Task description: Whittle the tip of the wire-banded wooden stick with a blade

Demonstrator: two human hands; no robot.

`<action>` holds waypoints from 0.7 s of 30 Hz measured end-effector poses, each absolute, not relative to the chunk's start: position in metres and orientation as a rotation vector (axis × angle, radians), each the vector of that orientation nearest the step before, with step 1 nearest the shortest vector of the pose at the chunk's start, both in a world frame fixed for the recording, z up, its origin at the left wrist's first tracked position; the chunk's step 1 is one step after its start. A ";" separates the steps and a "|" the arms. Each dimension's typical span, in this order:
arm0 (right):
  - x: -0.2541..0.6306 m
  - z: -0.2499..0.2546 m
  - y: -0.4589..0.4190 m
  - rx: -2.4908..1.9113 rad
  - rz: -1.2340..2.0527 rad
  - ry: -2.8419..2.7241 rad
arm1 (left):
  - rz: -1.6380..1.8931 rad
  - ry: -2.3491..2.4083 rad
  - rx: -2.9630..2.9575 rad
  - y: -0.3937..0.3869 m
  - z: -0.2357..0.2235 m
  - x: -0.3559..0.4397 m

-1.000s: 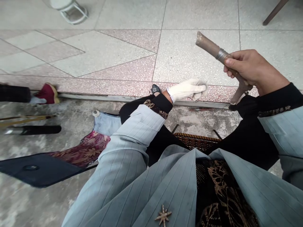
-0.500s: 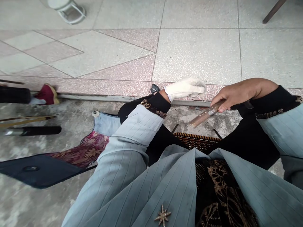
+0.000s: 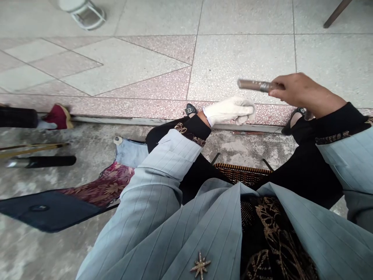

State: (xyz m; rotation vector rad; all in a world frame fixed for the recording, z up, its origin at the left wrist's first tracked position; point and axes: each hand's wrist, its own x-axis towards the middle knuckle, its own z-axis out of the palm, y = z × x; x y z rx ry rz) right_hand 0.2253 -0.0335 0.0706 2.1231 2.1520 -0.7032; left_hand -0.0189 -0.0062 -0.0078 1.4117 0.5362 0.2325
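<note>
My right hand point(image 3: 300, 93) is bare and closed around a brown wooden stick-like handle point(image 3: 252, 84). Wire or cord seems wound around the handle near my fingers. It points left and lies almost level in the view, above and a little beyond my other hand. What the tool's far end is, behind my palm, stays mostly hidden. My left hand point(image 3: 230, 110) wears a white knitted glove, and its fingers are curled in. Whatever they hold, if anything, does not show. The two hands are apart.
Between my knees is the woven edge of a seat point(image 3: 243, 173). A step edge point(image 3: 131, 121) runs across under my hands. To the left are a dark blue and floral cloth point(image 3: 96, 190), a black handle point(image 3: 52, 161) and another person's red shoe point(image 3: 58, 116). A white stool point(image 3: 87, 15) stands farther off.
My right hand has risen away from my lap, swinging the handle from a downward slant to nearly level. My right shoe has come into sight. The gloved hand has barely shifted.
</note>
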 end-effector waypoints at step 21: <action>0.215 0.082 -0.051 2.421 -1.755 2.326 | 0.351 0.631 1.404 -0.002 -0.002 -0.020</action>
